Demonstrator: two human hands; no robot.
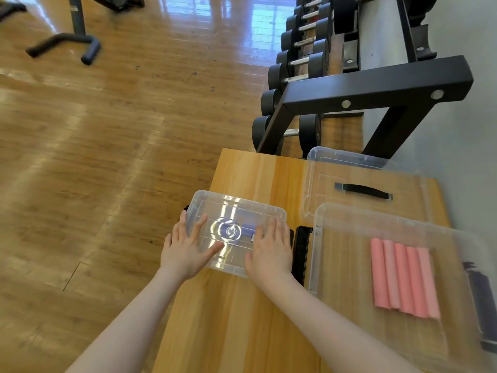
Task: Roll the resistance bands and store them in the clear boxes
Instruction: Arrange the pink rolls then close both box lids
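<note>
A small clear box with its lid on stands at the left edge of the wooden table. Through the lid I see rolled purple bands. My left hand lies flat on the lid's left side, fingers straight. My right hand presses flat on the lid's right side. A larger clear box at the right holds several rolled pink bands side by side and a dark purple roll at its far right.
A clear lid with a black handle lies behind the large box. A black latch sits between the two boxes. A dumbbell rack stands beyond the table. Wooden floor spreads to the left, with a machine's foot.
</note>
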